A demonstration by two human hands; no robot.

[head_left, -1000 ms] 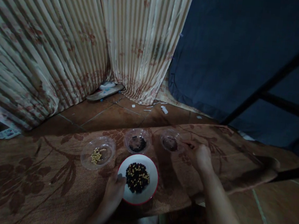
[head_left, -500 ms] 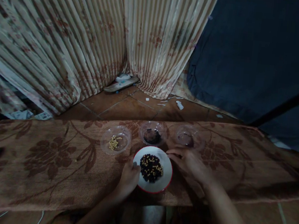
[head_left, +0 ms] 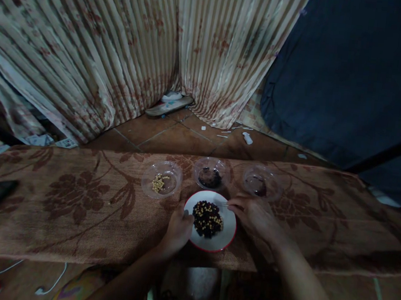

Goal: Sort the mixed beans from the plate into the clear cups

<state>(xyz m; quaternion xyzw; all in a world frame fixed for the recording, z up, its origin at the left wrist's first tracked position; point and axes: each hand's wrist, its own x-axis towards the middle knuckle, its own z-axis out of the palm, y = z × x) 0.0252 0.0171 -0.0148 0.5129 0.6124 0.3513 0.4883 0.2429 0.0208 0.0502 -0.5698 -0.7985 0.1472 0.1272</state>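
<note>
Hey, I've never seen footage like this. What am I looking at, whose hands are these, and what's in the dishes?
No machine here: a person wears a camera on the head, looking down at their own two hands, so this one picture is their view. A brown flowered cloth carries a white plate of mixed dark and pale beans and, behind it, three clear bowls: the left bowl with pale beans, the middle bowl with dark ones, the right bowl with a few dark bits. The left hand rests on the plate's left rim. The right hand pinches a thin pale tool, perhaps tweezers, over the plate.
</note>
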